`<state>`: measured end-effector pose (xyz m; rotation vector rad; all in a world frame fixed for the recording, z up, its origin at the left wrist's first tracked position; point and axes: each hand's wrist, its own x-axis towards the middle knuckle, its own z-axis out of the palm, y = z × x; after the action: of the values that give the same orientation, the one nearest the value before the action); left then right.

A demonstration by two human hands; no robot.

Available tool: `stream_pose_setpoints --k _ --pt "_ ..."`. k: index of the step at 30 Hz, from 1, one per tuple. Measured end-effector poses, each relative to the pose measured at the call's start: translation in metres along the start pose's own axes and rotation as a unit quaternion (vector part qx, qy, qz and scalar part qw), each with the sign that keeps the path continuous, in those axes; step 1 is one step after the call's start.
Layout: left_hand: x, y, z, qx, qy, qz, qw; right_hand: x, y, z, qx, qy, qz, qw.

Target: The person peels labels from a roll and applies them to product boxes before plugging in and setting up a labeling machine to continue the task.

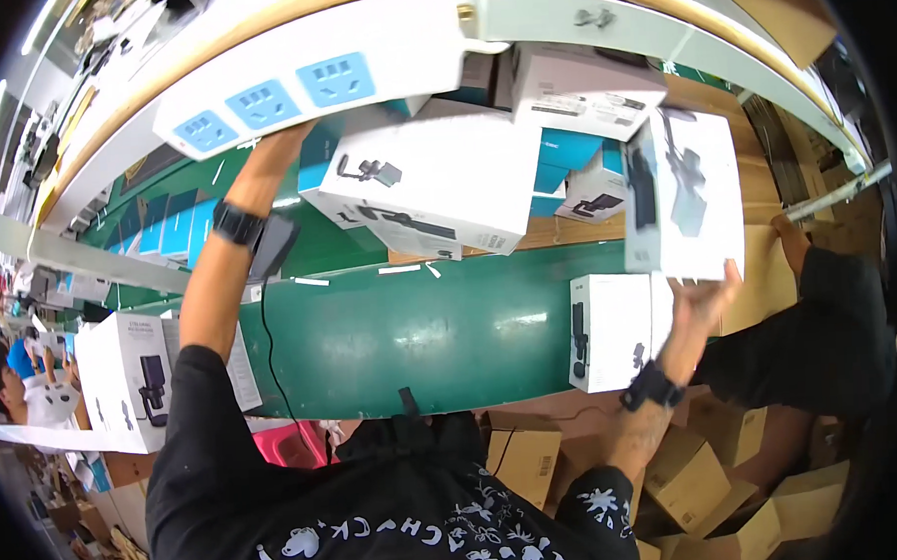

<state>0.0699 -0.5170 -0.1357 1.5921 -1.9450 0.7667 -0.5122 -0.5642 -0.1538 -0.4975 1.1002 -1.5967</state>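
Observation:
My right hand (pixel 705 304) grips the lower end of a white retail box (pixel 693 194) with a microphone picture on it, raised at the right side of the green bench. My left arm reaches far forward; the left hand (pixel 284 142) goes under the white socket panel (pixel 399 52), and its fingers are hidden there. Close by that hand lies a large white-and-blue microphone box (pixel 434 176). Below my right hand another white microphone box (pixel 611 331) stands upright near the bench's front edge. A dark device (pixel 275 246) with a black cable is beside my left wrist.
The green bench top (pixel 420 321) spans the middle. More white boxes (pixel 588 89) are piled under the shelf, and blue-sided boxes (pixel 176 227) line up at the left. Open cardboard cartons (pixel 692 475) cover the floor at right. Another person's dark sleeve (pixel 839 293) is at far right.

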Motion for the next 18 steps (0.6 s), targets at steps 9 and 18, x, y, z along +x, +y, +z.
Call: stream_pose_setpoints --k 9,18 --pt "0.011 0.009 0.008 -0.189 -0.008 -0.142 0.972 -0.131 -0.094 -0.021 -0.03 -0.001 0.036 0.999" --pt "0.024 0.022 0.023 -0.337 0.014 -0.284 0.898 -0.096 -0.036 0.131 -0.091 -0.314 0.116 0.938"
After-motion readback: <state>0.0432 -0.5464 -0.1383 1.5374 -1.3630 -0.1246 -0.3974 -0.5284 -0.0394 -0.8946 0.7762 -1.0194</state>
